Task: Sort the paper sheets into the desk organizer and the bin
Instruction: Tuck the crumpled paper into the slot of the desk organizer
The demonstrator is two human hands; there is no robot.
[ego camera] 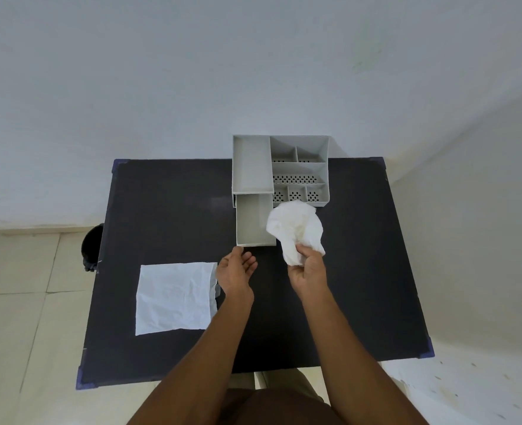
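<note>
Crumpled paper (295, 228) is pinched in the right hand (309, 271) beside the desk organizer (250, 167); the bin (92, 246) lies far left, nearer the spread, empty left hand (235, 271).

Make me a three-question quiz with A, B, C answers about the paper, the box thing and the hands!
1. Where is the flat sheet?
A. in the drawer
B. on the table, left of the left hand
C. in the bin

2. What colour is the organizer?
A. grey
B. red
C. green

3. What is the right hand doing?
A. resting flat
B. pointing
C. holding crumpled paper

Answers: B, the sheet lies on the dark table beside the left hand; A, its walls are grey; C, its fingers grip the crumpled paper.
</note>
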